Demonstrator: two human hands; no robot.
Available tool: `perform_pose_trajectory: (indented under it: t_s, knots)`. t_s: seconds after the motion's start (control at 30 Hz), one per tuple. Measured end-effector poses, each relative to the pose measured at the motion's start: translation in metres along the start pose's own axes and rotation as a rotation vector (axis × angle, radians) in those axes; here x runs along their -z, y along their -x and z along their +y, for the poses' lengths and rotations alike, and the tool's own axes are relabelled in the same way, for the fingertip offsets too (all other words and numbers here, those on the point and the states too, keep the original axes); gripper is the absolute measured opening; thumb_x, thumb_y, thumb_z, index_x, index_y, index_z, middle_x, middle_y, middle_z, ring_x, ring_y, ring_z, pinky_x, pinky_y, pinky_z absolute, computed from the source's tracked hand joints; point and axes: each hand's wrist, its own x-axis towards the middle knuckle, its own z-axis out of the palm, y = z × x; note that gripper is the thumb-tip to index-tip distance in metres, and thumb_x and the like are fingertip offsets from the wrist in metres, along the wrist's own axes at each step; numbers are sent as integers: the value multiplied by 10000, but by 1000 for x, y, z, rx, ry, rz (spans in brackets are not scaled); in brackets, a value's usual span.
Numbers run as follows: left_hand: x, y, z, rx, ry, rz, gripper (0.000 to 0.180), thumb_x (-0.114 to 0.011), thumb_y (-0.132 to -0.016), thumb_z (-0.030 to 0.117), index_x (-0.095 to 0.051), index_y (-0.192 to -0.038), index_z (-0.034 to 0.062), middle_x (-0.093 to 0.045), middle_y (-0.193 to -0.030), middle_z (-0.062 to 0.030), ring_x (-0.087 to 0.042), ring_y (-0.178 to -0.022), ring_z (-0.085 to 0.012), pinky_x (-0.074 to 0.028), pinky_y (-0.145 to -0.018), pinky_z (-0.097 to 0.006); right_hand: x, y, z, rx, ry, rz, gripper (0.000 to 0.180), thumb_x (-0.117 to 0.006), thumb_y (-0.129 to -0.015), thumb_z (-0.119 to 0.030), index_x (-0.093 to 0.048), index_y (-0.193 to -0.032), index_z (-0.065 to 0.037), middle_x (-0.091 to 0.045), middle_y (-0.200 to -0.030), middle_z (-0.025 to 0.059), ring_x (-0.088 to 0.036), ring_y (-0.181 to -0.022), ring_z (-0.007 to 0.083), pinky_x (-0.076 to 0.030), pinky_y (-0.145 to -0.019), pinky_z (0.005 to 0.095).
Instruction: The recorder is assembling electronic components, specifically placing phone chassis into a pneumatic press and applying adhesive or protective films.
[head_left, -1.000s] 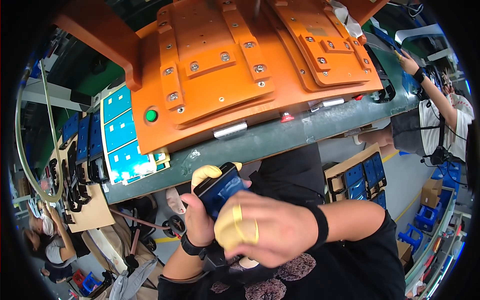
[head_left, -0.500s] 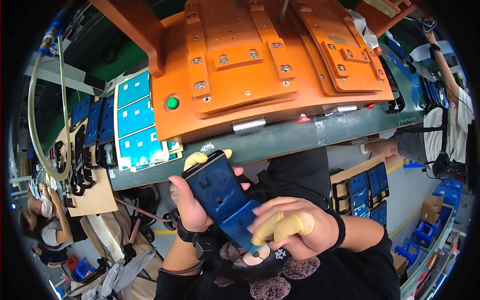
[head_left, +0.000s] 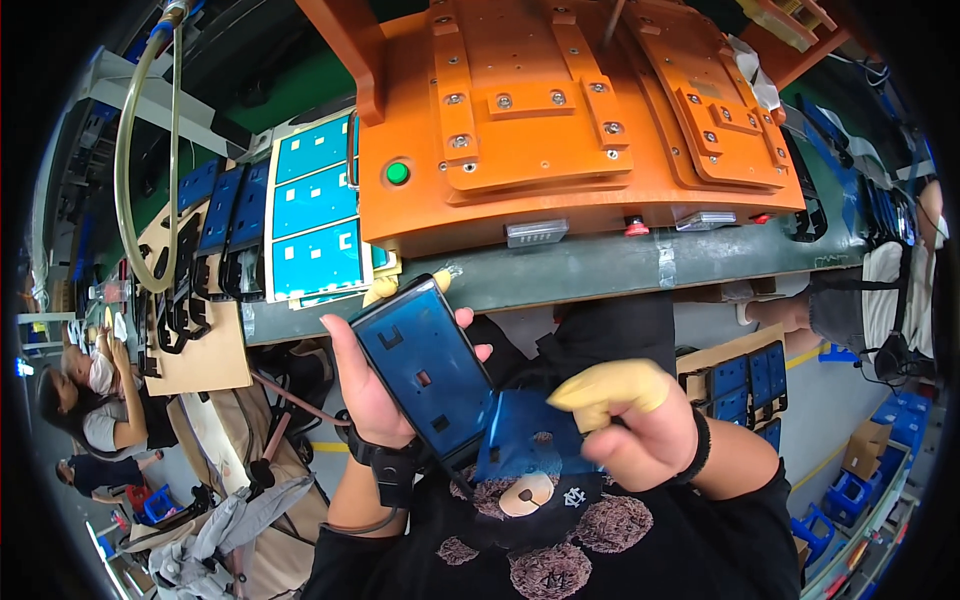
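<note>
My left hand (head_left: 372, 395) is closed around a flat black-framed panel (head_left: 420, 365) faced with glossy blue film, which shows small dark cut-outs. The panel tilts up toward the workbench, and a yellow finger cot shows past its far edge. From its lower right end a loose flap of translucent blue film (head_left: 530, 432) hangs away, in front of my dark shirt. My right hand (head_left: 640, 420), with yellow cots on its fingers, pinches the right edge of that flap. The fingertips partly hide the pinched edge.
An orange machine (head_left: 540, 205) with a green button stands on the green workbench (head_left: 480, 290). Left of it lie sheets of blue film pieces (head_left: 315, 205) and a cardboard (head_left: 205, 355) with black frames. More panels (head_left: 745, 380) sit low at right. Other people are at both sides.
My right hand has moved right and up, away from the panel, drawing the film flap out sideways. The panel in my left hand has shifted slightly, and the view has turned a little.
</note>
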Motion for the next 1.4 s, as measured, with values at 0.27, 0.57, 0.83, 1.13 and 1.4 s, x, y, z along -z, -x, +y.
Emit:
perform_pose_trajectory:
  t_s: [0.27, 0.57, 0.83, 1.13, 1.4]
  knots:
    - [-7, -2, 9, 21, 47, 64, 824, -303, -943, 718, -420, -1411, 50, -554, -1324, -193, -636, -1090, -358, -570, -809, -599, 18, -21, -32, 184, 587, -334, 555, -789, -728, -422, -641, -1121, -58, -471, -724, 39, -557, -633, 236, -448, -565, 346]
    - [-6, 2, 14, 34, 92, 19, 825, -290, -944, 722, -426, -1415, 59, -543, -1342, -182, -621, -1074, -359, -552, -811, -607, 27, -9, -34, 290, 895, -293, 345, -757, -608, -170, -717, -942, -96, -451, -767, 29, -492, -683, 184, -387, -597, 316]
    - [-8, 2, 16, 29, 104, -39, 815, -293, -947, 717, -430, -1416, 65, -542, -1343, -179, -611, -1072, -364, -547, -806, -618, 35, 5, -23, 360, 896, -55, 287, -816, -604, -124, -690, -861, -107, -622, -1091, 117, -568, -863, 279, -478, -733, 401]
    - [-12, 1, 16, 66, 124, 27, 777, -312, -947, 710, -435, -1415, 102, -562, -1321, -178, -619, -1082, -379, -546, -804, -623, 60, 45, -10, 69, 585, 241, 181, -774, -657, -63, -728, -832, -80, -488, -1387, 311, -584, -1156, 384, -484, -940, 434]
    - [-34, 2, 7, 105, 95, 13, 795, -312, -937, 727, -470, -1368, 77, -593, -1271, -170, -618, -1106, -390, -550, -804, -628, 78, 143, 19, -260, -16, 907, 96, -579, -965, -64, -636, -1008, 0, -672, -886, 62, -630, -722, 111, -538, -601, 240]
